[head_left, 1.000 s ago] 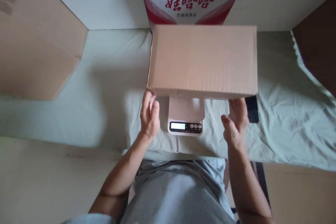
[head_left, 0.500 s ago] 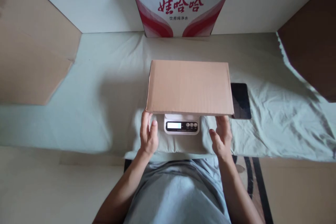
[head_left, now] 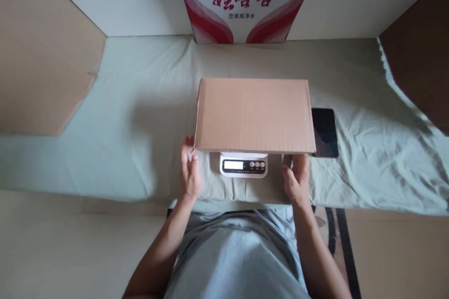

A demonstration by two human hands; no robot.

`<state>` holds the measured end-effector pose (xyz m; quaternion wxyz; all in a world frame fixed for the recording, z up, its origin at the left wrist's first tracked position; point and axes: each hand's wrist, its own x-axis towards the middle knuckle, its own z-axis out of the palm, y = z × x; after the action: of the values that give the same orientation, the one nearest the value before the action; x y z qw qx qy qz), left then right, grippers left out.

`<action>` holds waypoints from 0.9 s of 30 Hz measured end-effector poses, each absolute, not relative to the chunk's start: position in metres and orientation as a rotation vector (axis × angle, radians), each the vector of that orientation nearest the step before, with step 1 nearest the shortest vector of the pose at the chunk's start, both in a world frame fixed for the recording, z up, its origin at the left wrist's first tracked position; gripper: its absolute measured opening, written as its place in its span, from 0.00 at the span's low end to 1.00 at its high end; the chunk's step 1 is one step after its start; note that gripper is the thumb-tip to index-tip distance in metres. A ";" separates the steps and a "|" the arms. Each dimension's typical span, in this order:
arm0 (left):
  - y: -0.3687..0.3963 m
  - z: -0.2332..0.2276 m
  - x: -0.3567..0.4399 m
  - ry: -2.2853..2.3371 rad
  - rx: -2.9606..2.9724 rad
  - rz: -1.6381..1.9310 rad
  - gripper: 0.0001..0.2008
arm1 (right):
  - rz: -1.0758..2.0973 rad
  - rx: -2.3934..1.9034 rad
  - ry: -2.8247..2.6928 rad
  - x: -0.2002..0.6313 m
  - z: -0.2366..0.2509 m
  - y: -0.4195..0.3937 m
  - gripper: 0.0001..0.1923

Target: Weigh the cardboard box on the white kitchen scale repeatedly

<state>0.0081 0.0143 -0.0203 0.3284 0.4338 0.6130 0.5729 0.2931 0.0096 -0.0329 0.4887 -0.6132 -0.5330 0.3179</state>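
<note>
A closed cardboard box lay flat on a small digital scale at the centre of the frame. The left hand stood open at the box's lower left corner, fingers straight and together, apparently just clear of it. The right hand sat under the lower right edge, fingers loosely extended; contact could not be judged. A dark tablet lay just right of the box on the pale green cloth.

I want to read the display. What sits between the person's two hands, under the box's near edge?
The head view shows a white digital scale between the left hand and right hand, partly covered by the cardboard box.
</note>
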 end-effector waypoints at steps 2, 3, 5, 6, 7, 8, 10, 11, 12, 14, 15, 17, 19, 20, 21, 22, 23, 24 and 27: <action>0.013 -0.030 0.004 1.641 1.133 1.475 0.23 | 0.716 -1.552 -1.303 0.292 -0.033 0.011 0.20; 0.012 -0.034 0.004 1.650 1.132 1.466 0.23 | 0.689 -1.585 -1.308 0.290 -0.032 0.011 0.19; 0.010 -0.039 0.004 1.658 1.126 1.445 0.23 | 0.652 -1.623 -1.314 0.288 -0.030 0.012 0.17; 0.010 -0.041 0.004 1.663 1.114 1.434 0.23 | 0.643 -1.627 -1.314 0.287 -0.030 0.012 0.17; 0.010 -0.042 0.005 1.669 1.099 1.425 0.23 | 0.641 -1.623 -1.312 0.286 -0.029 0.012 0.18; 0.010 -0.042 0.006 1.673 1.084 1.418 0.23 | 0.645 -1.616 -1.307 0.286 -0.029 0.013 0.18; 0.011 -0.043 0.007 1.672 1.060 1.411 0.23 | 0.664 -1.598 -1.291 0.285 -0.030 0.013 0.18; 0.011 -0.043 0.007 1.668 1.051 1.416 0.23 | 0.681 -1.583 -1.276 0.285 -0.030 0.013 0.17; 0.011 -0.042 0.006 1.661 1.047 1.427 0.23 | 0.704 -1.558 -1.252 0.285 -0.030 0.013 0.17; 0.010 -0.036 0.005 1.637 1.048 1.454 0.22 | 0.765 -1.475 -1.176 0.285 -0.025 0.013 0.20; 0.010 -0.030 0.004 1.618 1.059 1.468 0.21 | 0.793 -1.425 -1.131 0.284 -0.020 0.012 0.22; 0.008 -0.015 0.003 1.569 1.109 1.506 0.20 | 0.814 -1.337 -1.056 0.283 -0.008 0.010 0.28; 0.006 0.004 0.003 1.504 1.183 1.550 0.20 | 0.798 -1.287 -1.026 0.281 0.008 0.009 0.31; 0.006 0.013 0.004 1.470 1.216 1.565 0.21 | 0.781 -1.272 -1.023 0.280 0.015 0.009 0.31; 0.006 0.021 0.005 1.442 1.239 1.570 0.22 | 0.767 -1.261 -1.022 0.278 0.022 0.010 0.31; 0.007 0.028 0.008 1.419 1.250 1.562 0.23 | 0.765 -1.249 -1.024 0.275 0.027 0.011 0.31; 0.009 0.033 0.010 1.398 1.252 1.537 0.24 | 0.780 -1.236 -1.032 0.272 0.032 0.014 0.31; 0.012 0.037 0.013 1.380 1.252 1.502 0.25 | 0.806 -1.224 -1.043 0.269 0.035 0.016 0.31; 0.024 0.045 0.022 1.308 1.270 1.456 0.26 | 0.867 -1.201 -1.091 0.261 0.044 0.027 0.30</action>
<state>0.0224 0.0240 0.0450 0.3932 0.5005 0.5154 0.5738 0.2606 0.0272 0.0436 0.6059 -0.5194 -0.4717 0.3750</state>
